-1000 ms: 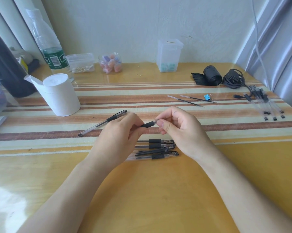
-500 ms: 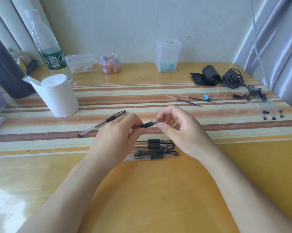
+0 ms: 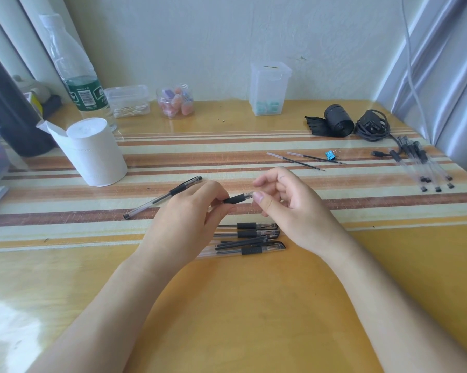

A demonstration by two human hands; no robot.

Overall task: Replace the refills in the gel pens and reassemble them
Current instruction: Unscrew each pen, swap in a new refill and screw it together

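Table point(image 3: 240, 305) with striped mat. Tissue roll point(image 3: 95, 154) and water bottle point(image 3: 76, 74) far left. Two loose refills point(image 3: 297, 160) and blue binder clip point(image 3: 330, 155) beyond hands. Clear pen barrels point(image 3: 421, 162) far right. One gel pen point(image 3: 162, 197) lies slanted on mat, its front end partly hidden behind left grip point(image 3: 184, 219). Pile of gel pens point(image 3: 250, 238) lies on table below both grips, partly covered. Left grip pinches held pen point(image 3: 236, 198) at black rubber section, above mat. Right grip point(image 3: 289, 211) relaxed, fingers half curled, grasping nothing visible; thumb tip touches clear front end of held pen.
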